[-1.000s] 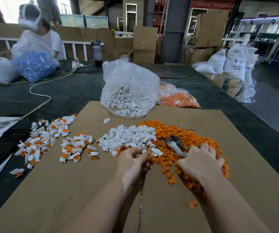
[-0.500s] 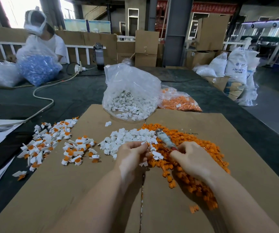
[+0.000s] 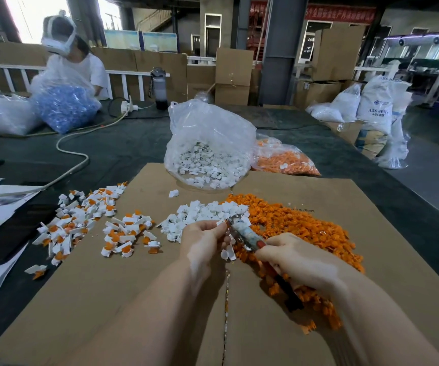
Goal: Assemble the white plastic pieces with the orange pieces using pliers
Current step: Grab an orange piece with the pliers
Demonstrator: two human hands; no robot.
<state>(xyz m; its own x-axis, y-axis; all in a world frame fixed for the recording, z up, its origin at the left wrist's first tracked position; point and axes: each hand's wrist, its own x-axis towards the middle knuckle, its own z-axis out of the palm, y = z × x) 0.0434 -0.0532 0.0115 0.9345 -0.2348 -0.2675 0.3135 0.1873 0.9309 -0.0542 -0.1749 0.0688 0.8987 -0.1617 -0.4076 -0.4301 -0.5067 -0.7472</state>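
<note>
The pliers [image 3: 242, 235] are held in the right hand [image 3: 296, 261], whose grip is clamped around the handles; the tool's nose is pointed up and left toward the left hand [image 3: 202, 240]. The left grip is pinched together on a small piece at the plier tips, too small to be identified. Both hands are raised over a cardboard sheet [image 3: 123, 299] laid on the dark counter [image 3: 123, 149]. A pile of loose white pieces [image 3: 208, 212] is seen just beyond the left hand, touching a larger heap of orange pieces [image 3: 305, 228] under and beyond the right hand. Assembled white-and-orange pieces [image 3: 81, 223] are scattered well to the left. A clear bag of white pieces [image 3: 208, 151] is stood at the sheet's far edge, with a bag of orange pieces [image 3: 284, 161] beside it.
</note>
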